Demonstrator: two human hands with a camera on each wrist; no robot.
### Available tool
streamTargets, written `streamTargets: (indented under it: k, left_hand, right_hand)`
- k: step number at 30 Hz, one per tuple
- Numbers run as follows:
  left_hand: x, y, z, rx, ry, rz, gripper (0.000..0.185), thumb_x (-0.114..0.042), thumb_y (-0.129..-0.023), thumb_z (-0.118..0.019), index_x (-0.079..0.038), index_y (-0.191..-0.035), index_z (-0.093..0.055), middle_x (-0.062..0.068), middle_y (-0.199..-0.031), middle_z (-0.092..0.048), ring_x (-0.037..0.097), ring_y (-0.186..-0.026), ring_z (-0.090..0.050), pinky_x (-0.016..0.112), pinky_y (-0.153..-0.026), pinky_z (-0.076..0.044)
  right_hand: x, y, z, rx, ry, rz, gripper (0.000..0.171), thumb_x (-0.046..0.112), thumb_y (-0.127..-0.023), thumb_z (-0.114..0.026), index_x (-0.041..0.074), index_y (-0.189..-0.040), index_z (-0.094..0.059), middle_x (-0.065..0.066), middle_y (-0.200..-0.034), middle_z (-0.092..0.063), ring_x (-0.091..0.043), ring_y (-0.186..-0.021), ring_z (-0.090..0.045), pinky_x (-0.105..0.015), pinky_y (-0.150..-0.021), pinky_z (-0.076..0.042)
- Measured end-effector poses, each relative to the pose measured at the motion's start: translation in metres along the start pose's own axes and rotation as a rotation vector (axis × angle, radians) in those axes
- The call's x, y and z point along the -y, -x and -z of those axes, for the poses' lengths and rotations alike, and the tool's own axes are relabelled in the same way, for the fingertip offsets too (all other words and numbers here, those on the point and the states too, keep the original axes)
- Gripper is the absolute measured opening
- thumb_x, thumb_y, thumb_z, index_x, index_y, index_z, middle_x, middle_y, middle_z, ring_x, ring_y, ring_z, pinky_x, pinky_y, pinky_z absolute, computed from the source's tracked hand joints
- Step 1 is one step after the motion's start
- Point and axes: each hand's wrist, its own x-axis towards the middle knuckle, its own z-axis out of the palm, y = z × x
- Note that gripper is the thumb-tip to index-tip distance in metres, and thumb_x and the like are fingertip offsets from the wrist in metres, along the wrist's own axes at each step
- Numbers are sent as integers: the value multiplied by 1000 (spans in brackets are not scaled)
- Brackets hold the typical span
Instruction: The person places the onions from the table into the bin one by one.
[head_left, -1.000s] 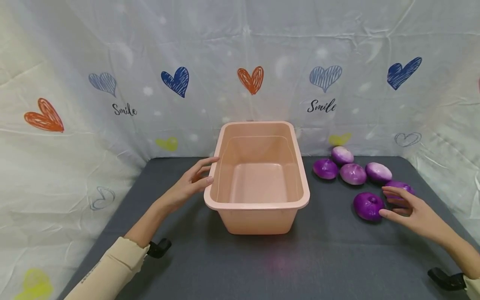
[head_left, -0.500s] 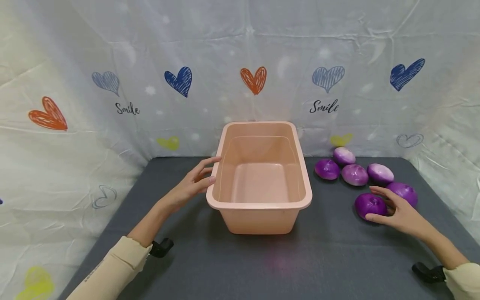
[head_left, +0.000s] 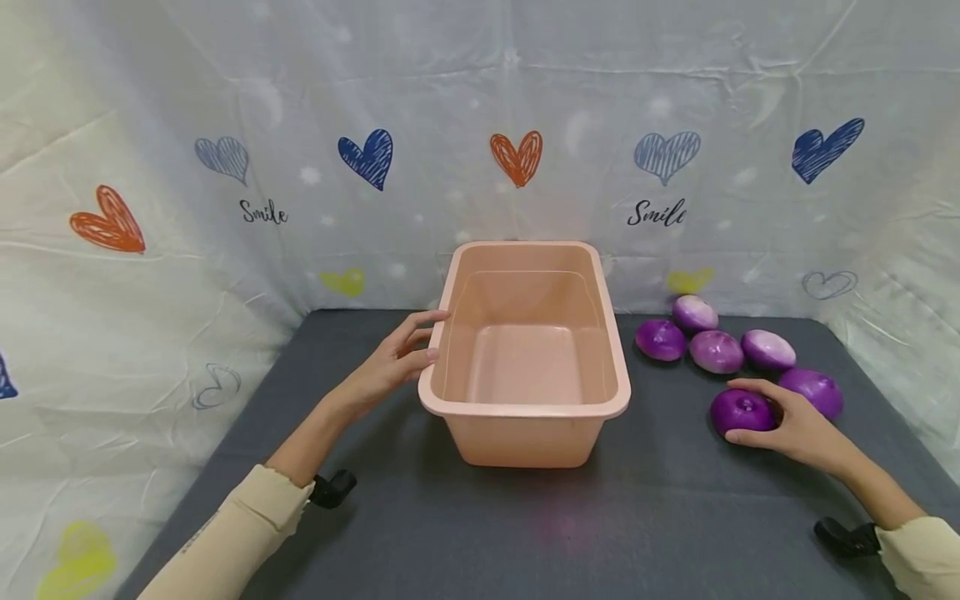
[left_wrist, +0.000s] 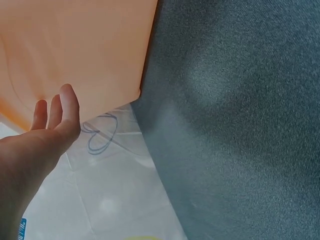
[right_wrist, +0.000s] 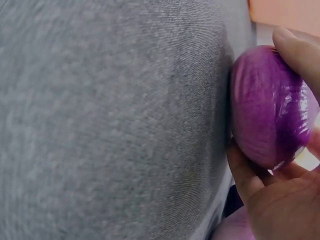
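Right hand (head_left: 797, 423) cupping round glossy purple onion (head_left: 741, 411) on table | left hand (head_left: 392, 364) relaxed against pink plastic tub (head_left: 525, 433) | likely light, firm, slick; hold around sides

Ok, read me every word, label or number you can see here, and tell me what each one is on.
"Smile" on the white heart-print backdrop cloth, left of the pink tub.
"Smile" again on the same cloth, right of the tub, above the purple onions.
Small dark print on the left sleeve: too small to read.
Nothing readable on the tub or onions.
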Motion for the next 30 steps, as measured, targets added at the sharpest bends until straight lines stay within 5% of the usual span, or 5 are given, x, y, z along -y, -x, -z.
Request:
streamTargets:
  k: [11, 22, 30]
  left_hand:
    - [0, -5, -4, -15, 25, -1, 57, -23, -106, -56, -20, -157, -32, 18, -156, -33, 38, -135, -44, 53, -100, -46]
    - [2, -2, -2, -26, -21, -37, 57, -22, -106, -55, -17, -158, -34, 12, -159, -30, 38, -136, -43, 55, -101, -45]
    - [-3, -5, 4, -68, -33, -28, 54, -19, -103, -64, -13, -153, -47, 3, -158, -37, 28, -143, -38, 54, -112, -35]
  right_hand:
    - [10, -3, 11, -3, -62, -33, 67, 20, -86, -86, 5, -143, -55, -20, -132, -59, -3, -102, -57, -18, -79, -51]
    - [25, -20, 17, 18, -126, -79, 64, 21, -91, -81, 9, -147, -52, -23, -142, -47, -37, -111, -55, -25, -77, -55]
    - [39, -35, 26, -8, -205, -22, 58, 13, -94, -76, 5, -147, -52, -18, -141, -45, -12, -106, -59, -21, -80, -55]
